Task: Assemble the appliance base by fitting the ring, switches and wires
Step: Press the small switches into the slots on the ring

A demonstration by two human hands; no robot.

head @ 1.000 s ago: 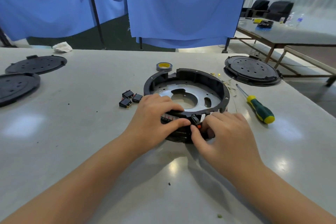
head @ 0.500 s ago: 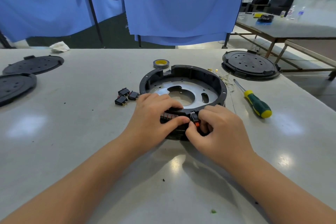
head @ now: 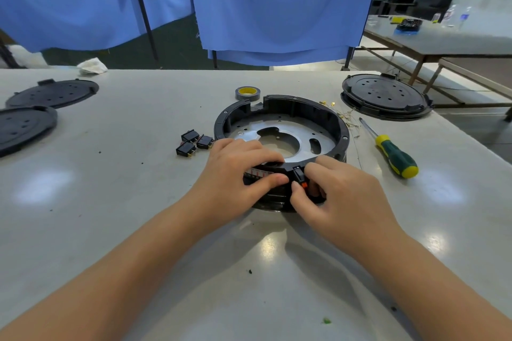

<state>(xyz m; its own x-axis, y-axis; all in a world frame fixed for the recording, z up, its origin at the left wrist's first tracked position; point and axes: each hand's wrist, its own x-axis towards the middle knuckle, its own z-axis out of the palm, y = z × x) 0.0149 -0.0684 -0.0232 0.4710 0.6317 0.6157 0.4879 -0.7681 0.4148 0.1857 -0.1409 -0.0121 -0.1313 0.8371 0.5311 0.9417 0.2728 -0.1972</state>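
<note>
From the head camera, a round black plastic appliance base [head: 279,130] with a silver metal plate inside it sits in the middle of the pale grey bench [head: 110,202], its near wall turned toward the person. The left hand [head: 238,174] lies over the near rim of the base, fingers curled over the top edge and the thumb pressed along the outer wall, so its grip is clamped on the base. The right hand [head: 340,196] is at the same near wall, just beside the left; its thumb and forefinger pinch a small black rocker switch with an orange end [head: 299,176], which sits at the wall of the base between the two thumbs. Whether the switch is fully seated cannot be told.

Three more small black switches [head: 194,142] lie loose on the bench just left of the base. A roll of grey tape with a yellow core [head: 248,93] stands behind the base. Thin wires with brass terminals [head: 343,115] are scattered by the base's far right side. A screwdriver with a green and yellow handle [head: 393,156] lies to the right, apart from the base. A black round cover [head: 385,95] rests at the far right, and two flat black discs [head: 41,108] lie at the far left. Blue cloth curtains [head: 277,3] hang behind the bench.
</note>
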